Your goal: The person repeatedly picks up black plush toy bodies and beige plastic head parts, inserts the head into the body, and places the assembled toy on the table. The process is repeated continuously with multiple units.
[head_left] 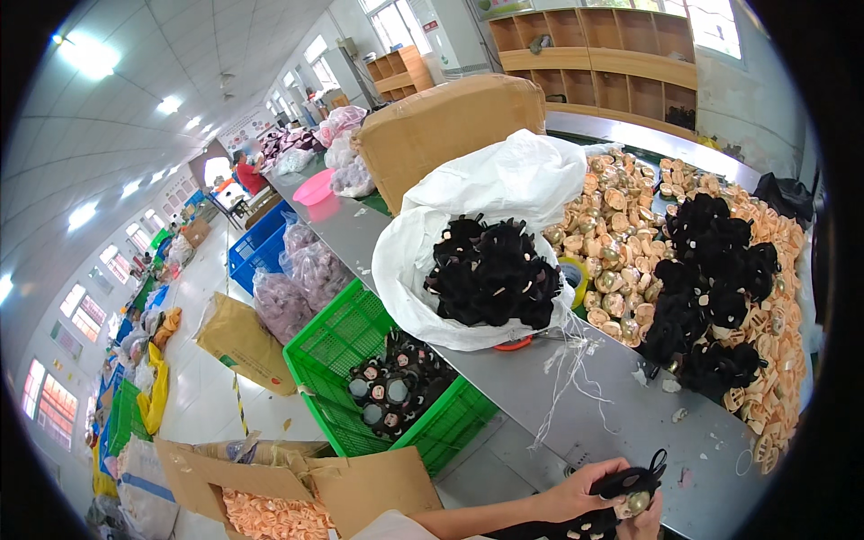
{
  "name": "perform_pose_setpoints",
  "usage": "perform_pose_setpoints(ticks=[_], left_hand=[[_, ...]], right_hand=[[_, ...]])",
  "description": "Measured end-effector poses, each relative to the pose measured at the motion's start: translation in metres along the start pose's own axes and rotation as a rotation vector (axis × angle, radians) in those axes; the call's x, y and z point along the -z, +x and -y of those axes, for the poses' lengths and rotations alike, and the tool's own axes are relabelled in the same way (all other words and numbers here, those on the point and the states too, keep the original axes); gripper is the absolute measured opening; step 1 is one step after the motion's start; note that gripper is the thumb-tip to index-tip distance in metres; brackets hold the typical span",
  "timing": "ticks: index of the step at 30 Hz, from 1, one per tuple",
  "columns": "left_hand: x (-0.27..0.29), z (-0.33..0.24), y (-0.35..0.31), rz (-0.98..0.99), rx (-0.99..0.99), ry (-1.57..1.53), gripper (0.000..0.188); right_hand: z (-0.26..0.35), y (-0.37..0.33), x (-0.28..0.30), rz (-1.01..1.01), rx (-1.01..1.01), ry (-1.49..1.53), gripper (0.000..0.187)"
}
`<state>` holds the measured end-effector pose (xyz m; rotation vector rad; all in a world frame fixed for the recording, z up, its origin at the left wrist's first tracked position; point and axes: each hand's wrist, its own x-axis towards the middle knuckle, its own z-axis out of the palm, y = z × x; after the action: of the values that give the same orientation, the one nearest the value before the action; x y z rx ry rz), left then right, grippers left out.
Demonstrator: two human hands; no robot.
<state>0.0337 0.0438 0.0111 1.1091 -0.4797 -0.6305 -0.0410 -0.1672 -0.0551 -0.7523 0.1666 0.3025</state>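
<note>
Held tight in the left grip (580, 490) at the near right, by the near edge of the grey bench (639, 436): a looped black plush piece (619, 485). In the right grip (643, 525), also curled closed: the shiny gold shell (634, 505) set against that piece. Farther off to the right, heaped on the bench: black plush bundles (711, 252), lying over peach plastic parts (785, 360), beside loose gold shells (614, 292). Left of these, gathered in an open white sack (504, 175): a dark plush pile (495, 279). Behind the sack: a cardboard box (450, 126). Left of the bench: a green crate (454, 432) and, nearer, an open carton (373, 495).
</note>
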Motion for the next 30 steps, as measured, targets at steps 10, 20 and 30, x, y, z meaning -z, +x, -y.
perform_pose_setpoints(ticks=[10,20,30], left_hand=[[0.006,-0.007,0.007,0.056,-0.135,0.104,0.039],[0.011,-0.019,0.006,0.101,-0.230,0.191,0.026],[0.015,-0.038,-0.006,0.217,-0.283,0.005,0.032]], right_hand=[[0.023,0.000,-0.044,0.033,0.144,-0.324,0.060],[0.011,-0.015,-0.067,-0.240,0.333,-0.722,0.064],[0.016,-0.024,-0.098,-0.222,0.266,-0.832,0.056]])
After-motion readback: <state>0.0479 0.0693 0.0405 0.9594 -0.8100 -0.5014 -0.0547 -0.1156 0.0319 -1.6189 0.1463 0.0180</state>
